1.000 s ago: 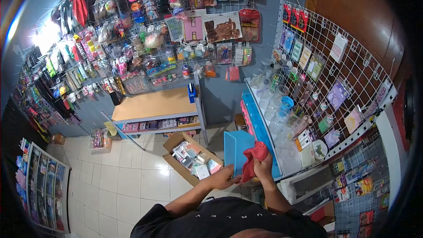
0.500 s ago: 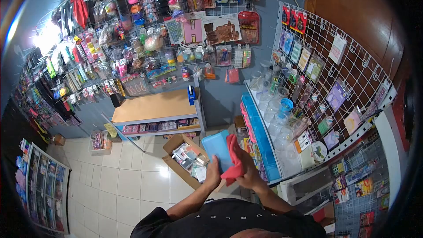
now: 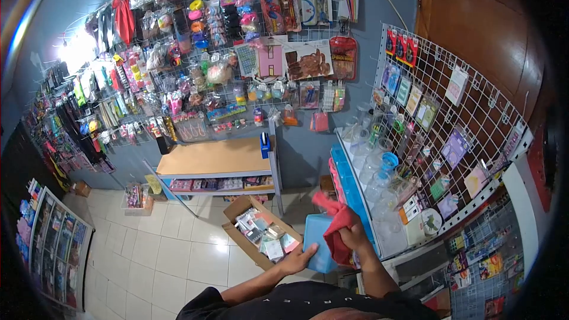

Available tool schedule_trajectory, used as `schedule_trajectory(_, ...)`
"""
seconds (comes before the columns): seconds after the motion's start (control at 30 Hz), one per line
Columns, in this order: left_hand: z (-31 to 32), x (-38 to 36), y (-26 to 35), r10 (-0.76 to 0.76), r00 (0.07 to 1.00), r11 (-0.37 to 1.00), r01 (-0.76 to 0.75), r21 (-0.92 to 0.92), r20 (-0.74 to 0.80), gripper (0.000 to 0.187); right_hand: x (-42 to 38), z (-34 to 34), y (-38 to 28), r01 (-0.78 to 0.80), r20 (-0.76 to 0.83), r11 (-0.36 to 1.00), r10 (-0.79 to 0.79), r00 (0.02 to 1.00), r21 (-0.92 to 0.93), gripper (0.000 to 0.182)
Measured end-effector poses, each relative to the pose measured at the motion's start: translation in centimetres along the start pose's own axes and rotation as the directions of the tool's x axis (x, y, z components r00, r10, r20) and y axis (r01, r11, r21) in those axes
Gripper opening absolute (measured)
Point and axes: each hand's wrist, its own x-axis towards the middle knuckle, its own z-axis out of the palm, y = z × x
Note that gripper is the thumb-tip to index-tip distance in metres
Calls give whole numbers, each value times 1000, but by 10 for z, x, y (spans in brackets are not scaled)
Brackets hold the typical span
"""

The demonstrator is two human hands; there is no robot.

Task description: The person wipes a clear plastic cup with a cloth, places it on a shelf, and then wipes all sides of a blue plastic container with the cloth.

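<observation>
My left hand (image 3: pixel 298 260) grips the lower left edge of a translucent blue plastic container (image 3: pixel 316 231), thumb along its face. A red cloth (image 3: pixel 339 231) hangs from my right hand (image 3: pixel 354 238), its fingers closed around it. The cloth lies against the right side of the container and covers part of it. Just left of the container, an open cardboard box (image 3: pixel 245 251) full of small packaged goods stands on the tiled floor.
A wooden-topped shelf table (image 3: pixel 216 155) with a blue tape dispenser (image 3: pixel 265 145) stands ahead. To the right, a white shelf (image 3: pixel 391 244) carries several clear jars (image 3: pixel 370 157) below a wire grid rack (image 3: pixel 474 106). Packaged goods cover the far wall. A glass display case (image 3: pixel 56 243) stands left.
The container has moved right and down, turning more upright. My right hand and the cloth have shifted right, and the cloth's upper end now flares out to the left. The view has tilted slightly.
</observation>
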Motion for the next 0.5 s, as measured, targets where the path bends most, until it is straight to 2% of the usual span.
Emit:
schedule_trajectory(0.07,-5,3,1,35,999,999,-34,-34,27,56,-2,-5,15,-72,101,994,63,993,83,22)
schedule_trajectory(0.1,-9,3,5,-29,999,998,31,-50,24,55,-2,-8,9,-129,99,991,126,987,29,16)
schedule_trajectory(0.2,-5,1,17,-2,1000,995,0,99,17,55,3,-1,-15,-13,-88,985,-2,996,-170,19)
schedule_trajectory(0.23,-8,4,14,-91,996,995,90,47,12,50,-1,1,4,-22,-100,983,3,995,-183,27)
schedule_trajectory(0.33,-5,6,31,142,978,989,-147,20,150,54,-3,4,-10,-16,-108,952,-18,994,-305,30)
schedule_trajectory(0.37,-6,4,43,53,990,997,-60,51,131,61,-13,13,8,104,-216,917,-199,956,-386,31)
schedule_trajectory(0.47,-10,4,51,200,979,977,-196,-82,40,58,-17,16,4,96,-59,961,-116,992,-261,48)
schedule_trajectory(0.5,-13,8,50,239,971,969,-238,-58,-6,58,-12,14,-20,116,35,958,-111,993,-264,54)
